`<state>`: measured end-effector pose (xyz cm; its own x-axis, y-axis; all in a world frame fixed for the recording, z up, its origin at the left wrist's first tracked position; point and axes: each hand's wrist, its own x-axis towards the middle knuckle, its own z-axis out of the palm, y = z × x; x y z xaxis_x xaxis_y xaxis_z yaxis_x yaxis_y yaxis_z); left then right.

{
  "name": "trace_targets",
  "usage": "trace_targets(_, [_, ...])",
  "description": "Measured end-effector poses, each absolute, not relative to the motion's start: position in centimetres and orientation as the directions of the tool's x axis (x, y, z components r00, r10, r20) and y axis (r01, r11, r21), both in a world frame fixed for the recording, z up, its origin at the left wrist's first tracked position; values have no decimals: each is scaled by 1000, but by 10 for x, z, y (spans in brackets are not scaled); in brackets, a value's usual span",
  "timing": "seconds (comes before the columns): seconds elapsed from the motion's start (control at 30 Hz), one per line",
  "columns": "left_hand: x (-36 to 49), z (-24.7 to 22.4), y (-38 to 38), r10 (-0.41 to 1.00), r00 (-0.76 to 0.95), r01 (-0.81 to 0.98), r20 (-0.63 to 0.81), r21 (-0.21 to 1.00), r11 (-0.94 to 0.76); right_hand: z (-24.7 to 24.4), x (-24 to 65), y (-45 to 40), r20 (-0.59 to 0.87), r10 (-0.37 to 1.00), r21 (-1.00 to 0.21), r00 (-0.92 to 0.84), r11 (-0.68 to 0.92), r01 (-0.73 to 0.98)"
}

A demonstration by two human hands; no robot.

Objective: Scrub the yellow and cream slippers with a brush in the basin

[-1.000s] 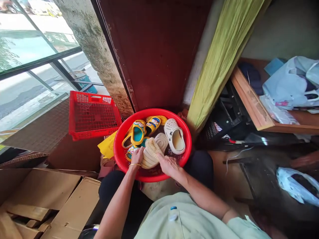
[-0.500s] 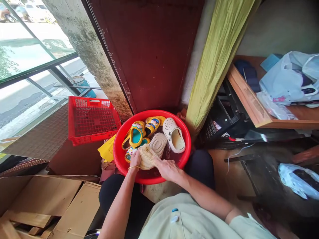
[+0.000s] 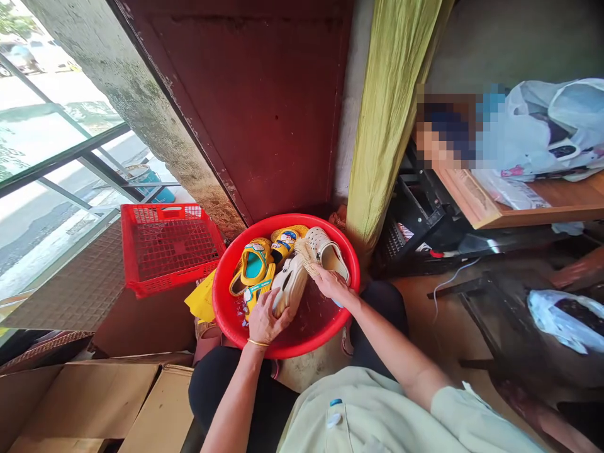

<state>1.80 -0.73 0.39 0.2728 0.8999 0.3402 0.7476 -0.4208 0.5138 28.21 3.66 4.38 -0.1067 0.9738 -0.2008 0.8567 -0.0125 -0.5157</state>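
A red basin (image 3: pixel 219 308) with water and several clogs in it stands between my knees. My right hand (image 3: pixel 331 284) grips a pale bristled scrub brush (image 3: pixel 307 257), which is over the far end of a cream clog (image 3: pixel 290 283) lying in the middle. My left hand (image 3: pixel 265 318), with a thin bangle at its wrist, is at the near end of that clog, fingers apart and touching it. Yellow clogs with teal insides (image 3: pixel 255 264) fill the left side. A second cream clog (image 3: pixel 324 244), with holes, leans at the right rim, partly hidden by my right hand.
A red plastic crate (image 3: pixel 172 245) stands left of the basin, with cardboard boxes (image 3: pixel 89 402) nearer me. Behind is a dark red door (image 3: pixel 264 113) beside a yellow-green curtain (image 3: pixel 391 126). At the right, a wooden table (image 3: pixel 561 201) bears white plastic bags (image 3: pixel 557 126).
The brush has moved up and right, off the sole under my left hand. My left hand has loosened and its fingers have spread. The middle cream clog now shows its side instead of its sole.
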Motion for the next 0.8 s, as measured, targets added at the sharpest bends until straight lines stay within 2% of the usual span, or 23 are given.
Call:
trace_targets(0.13, [30, -7, -13, 849, 290, 792, 442, 387, -472, 41, 269, 13, -232, 952, -451, -200, 77, 889])
trace_targets(0.3, [35, -16, -10, 834, 248, 823, 492, 347, -450, 34, 251, -31, -277, 885, -438, -375, 231, 869])
trace_targets(0.37, [35, -17, -8, 837, 262, 821, 480, 346, -455, 36, 253, -26, -295, 889, -414, -349, 210, 886])
trace_targets(0.5, [37, -15, -13, 835, 314, 800, 452, 348, -489, 46, 265, 16, -313, 931, -352, -186, 69, 933])
trace_targets(0.57, [37, -14, -17, 850, 319, 785, 420, 386, -485, 49, 269, 33, -313, 939, -375, -143, 16, 927])
trace_targets(0.63, [34, -14, -21, 897, 250, 772, 366, 484, -412, 49, 271, 39, -310, 941, -402, -133, -3, 915])
trace_targets(0.73, [23, -20, -19, 982, 64, 708, 180, 685, -171, 48, 275, 29, -319, 938, -396, -134, -4, 918])
trace_targets(0.8, [17, -25, -14, 999, -4, 632, 34, 775, -24, 51, 276, 16, -331, 932, -386, -147, 9, 922])
